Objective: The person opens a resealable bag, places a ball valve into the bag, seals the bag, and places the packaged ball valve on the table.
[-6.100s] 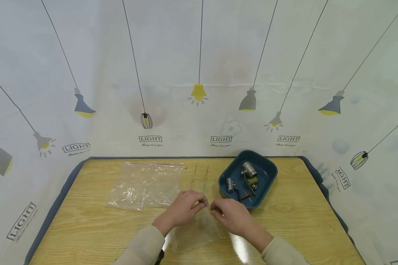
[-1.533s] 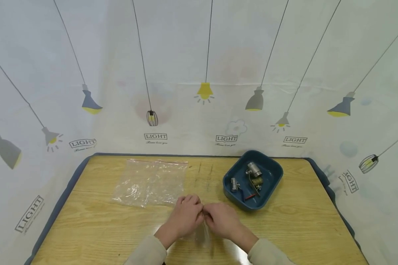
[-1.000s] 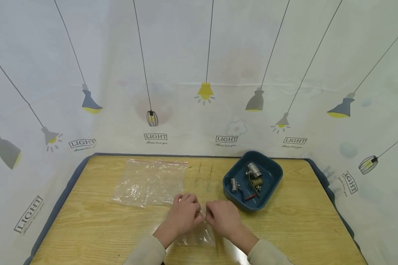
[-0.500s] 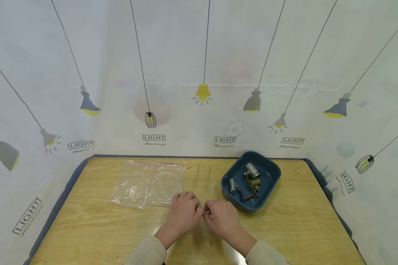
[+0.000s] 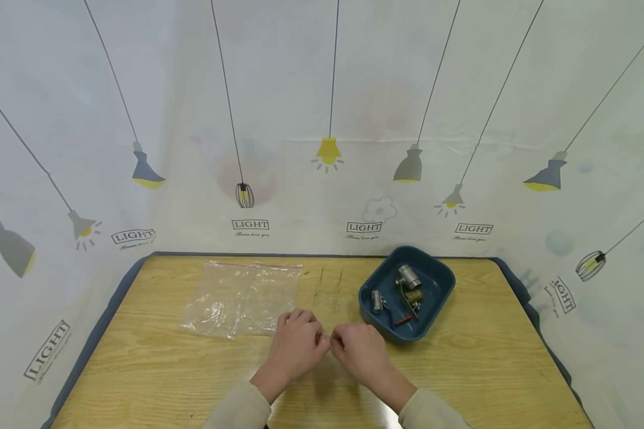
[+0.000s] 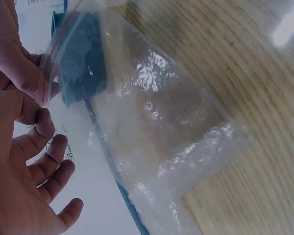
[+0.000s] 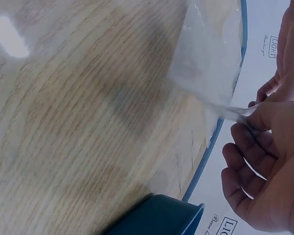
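Note:
Near the middle of the table, a thin clear zip bag hangs from both hands, with a red line along its top edge in the left wrist view. My left hand pinches that edge between thumb and index finger, the other fingers loosely curled. Close beside it, my right hand pinches the same edge, as the right wrist view shows. I see no object inside the bag. In the head view the hands hide its top edge, and the rest is faint against the wood.
More clear zip bags lie flat at the back left of the wooden table. A dark blue tray stands beyond my right hand, holding metal valves, one with a red-tipped handle. A white printed curtain surrounds the table.
Both hands keep hold of the bag edge, working close together. The bag lay spread below the hands a second ago and now barely shows in the head view. Tray and flat bags stay put.

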Demonstrator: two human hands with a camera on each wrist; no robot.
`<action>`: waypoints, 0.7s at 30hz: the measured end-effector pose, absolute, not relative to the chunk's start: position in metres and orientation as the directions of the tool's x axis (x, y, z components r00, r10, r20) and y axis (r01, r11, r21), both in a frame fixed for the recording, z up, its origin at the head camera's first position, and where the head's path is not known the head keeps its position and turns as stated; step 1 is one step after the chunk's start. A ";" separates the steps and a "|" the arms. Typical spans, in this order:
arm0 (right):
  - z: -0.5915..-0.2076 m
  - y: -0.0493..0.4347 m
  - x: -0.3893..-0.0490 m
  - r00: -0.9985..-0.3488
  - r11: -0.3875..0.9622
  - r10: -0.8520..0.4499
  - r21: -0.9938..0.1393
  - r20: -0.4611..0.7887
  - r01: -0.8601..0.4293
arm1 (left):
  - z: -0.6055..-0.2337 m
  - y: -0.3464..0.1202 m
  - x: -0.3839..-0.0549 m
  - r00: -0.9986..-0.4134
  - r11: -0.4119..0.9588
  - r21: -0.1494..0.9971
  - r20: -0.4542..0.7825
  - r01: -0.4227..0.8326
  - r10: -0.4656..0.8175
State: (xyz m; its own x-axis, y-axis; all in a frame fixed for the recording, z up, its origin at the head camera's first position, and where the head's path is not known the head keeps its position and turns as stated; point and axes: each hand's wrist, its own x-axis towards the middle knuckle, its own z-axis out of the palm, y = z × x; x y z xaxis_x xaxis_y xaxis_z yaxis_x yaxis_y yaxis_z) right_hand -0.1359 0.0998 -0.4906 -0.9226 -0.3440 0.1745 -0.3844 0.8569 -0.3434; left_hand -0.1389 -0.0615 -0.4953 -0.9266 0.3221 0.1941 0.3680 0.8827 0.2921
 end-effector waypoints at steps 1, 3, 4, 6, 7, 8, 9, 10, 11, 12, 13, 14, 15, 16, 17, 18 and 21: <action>-0.491 0.100 -0.136 -0.922 0.856 -0.347 -0.342 0.174 -0.387 | -0.495 -0.061 -0.139 -0.929 0.887 0.286 0.195 0.361 0.315; -0.492 0.099 -0.136 -0.920 0.858 -0.353 -0.333 0.173 -0.392 | -0.496 -0.060 -0.138 -0.935 0.898 0.274 0.188 0.345 0.302; -0.492 0.099 -0.136 -0.919 0.857 -0.356 -0.333 0.171 -0.394 | -0.496 -0.059 -0.138 -0.938 0.903 0.267 0.178 0.337 0.298; -0.492 0.100 -0.135 -0.916 0.854 -0.364 -0.333 0.168 -0.400 | -0.497 -0.059 -0.137 -0.944 0.911 0.256 0.149 0.323 0.293; -0.492 0.100 -0.134 -0.916 0.852 -0.365 -0.337 0.167 -0.401 | -0.497 -0.059 -0.136 -0.946 0.913 0.252 0.137 0.319 0.293; -0.491 0.100 -0.134 -0.917 0.853 -0.361 -0.337 0.168 -0.398 | -0.497 -0.058 -0.136 -0.948 0.915 0.252 0.125 0.316 0.293; -0.491 0.100 -0.134 -0.919 0.854 -0.357 -0.339 0.170 -0.394 | -0.498 -0.058 -0.136 -0.949 0.916 0.252 0.116 0.313 0.292; -0.490 0.100 -0.134 -0.920 0.856 -0.351 -0.337 0.173 -0.391 | -0.498 -0.058 -0.136 -0.951 0.917 0.254 0.107 0.309 0.291; -0.490 0.100 -0.133 -0.921 0.859 -0.346 -0.335 0.178 -0.387 | -0.498 -0.058 -0.136 -0.952 0.916 0.258 0.106 0.306 0.288; -0.490 0.100 -0.134 -0.926 0.864 -0.334 -0.333 0.178 -0.376 | -0.498 -0.057 -0.136 -0.953 0.916 0.266 0.110 0.302 0.282; -0.489 0.100 -0.134 -0.930 0.871 -0.320 -0.332 0.179 -0.364 | -0.498 -0.057 -0.136 -0.954 0.914 0.274 0.116 0.298 0.277; -0.489 0.100 -0.134 -0.936 0.877 -0.307 -0.330 0.175 -0.349 | -0.498 -0.056 -0.136 -0.955 0.913 0.284 0.124 0.295 0.270; -0.489 0.100 -0.134 -0.941 0.883 -0.292 -0.331 0.172 -0.334 | -0.498 -0.056 -0.136 -0.955 0.911 0.291 0.132 0.293 0.266; -0.489 0.100 -0.135 -0.945 0.889 -0.277 -0.327 0.171 -0.320 | -0.498 -0.055 -0.135 -0.955 0.908 0.298 0.139 0.294 0.264; -0.489 0.100 -0.135 -0.950 0.894 -0.263 -0.327 0.168 -0.305 | -0.498 -0.055 -0.135 -0.954 0.906 0.303 0.148 0.296 0.262; -0.489 0.100 -0.135 -0.954 0.898 -0.252 -0.328 0.164 -0.294 | -0.498 -0.054 -0.135 -0.952 0.904 0.306 0.154 0.299 0.263; -0.488 0.099 -0.135 -0.957 0.901 -0.238 -0.331 0.164 -0.281 | -0.497 -0.053 -0.134 -0.948 0.900 0.305 0.172 0.311 0.268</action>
State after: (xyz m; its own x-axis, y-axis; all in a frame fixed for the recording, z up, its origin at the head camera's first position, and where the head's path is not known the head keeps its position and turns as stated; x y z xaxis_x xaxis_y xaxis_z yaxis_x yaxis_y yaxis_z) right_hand -0.1350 0.0994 -0.4885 -0.9573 -0.2383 0.1637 -0.2809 0.9007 -0.3315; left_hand -0.1335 -0.0533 -0.4971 -0.9477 0.2685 0.1725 0.3106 0.9002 0.3052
